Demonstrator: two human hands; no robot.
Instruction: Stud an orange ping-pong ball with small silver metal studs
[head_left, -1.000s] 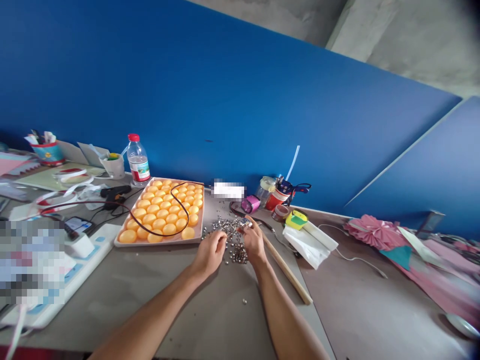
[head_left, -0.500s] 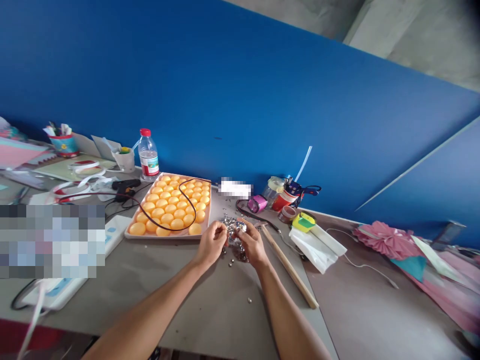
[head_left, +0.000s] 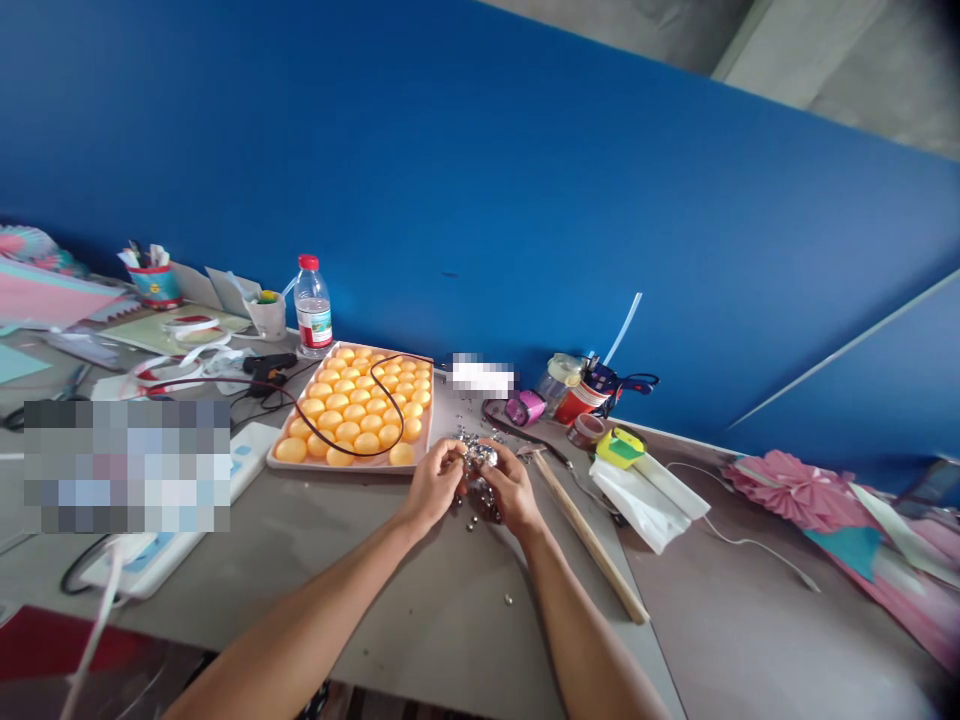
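My left hand [head_left: 436, 485] and my right hand [head_left: 514, 488] come together over the table, fingers curled inward. Between them is a shiny silver ball-like piece [head_left: 480, 457], its exact kind hard to tell. The right thumb and fingers grip this piece from its right side. At its left edge, the left fingertips are pinched together; whether they hold a small bead is too fine to see. Under and behind the hands lies a heap of small silver beads, partly hidden, with a few loose beads [head_left: 471, 525] in front. A wooden-handled hammer [head_left: 592, 545] lies beside my right hand.
A tray [head_left: 345, 467] of orange balls sits to the left, with a black cable across it. Behind stand a water bottle [head_left: 313, 310], a purple roll [head_left: 524, 407] and a jar [head_left: 561, 375]. A power strip [head_left: 244, 470] is left; white sheets [head_left: 637, 500] lie right.
The whole view has shifted slightly, so things appear further right. My left fingertips have moved in closer to the silver piece; my right hand keeps its grip.
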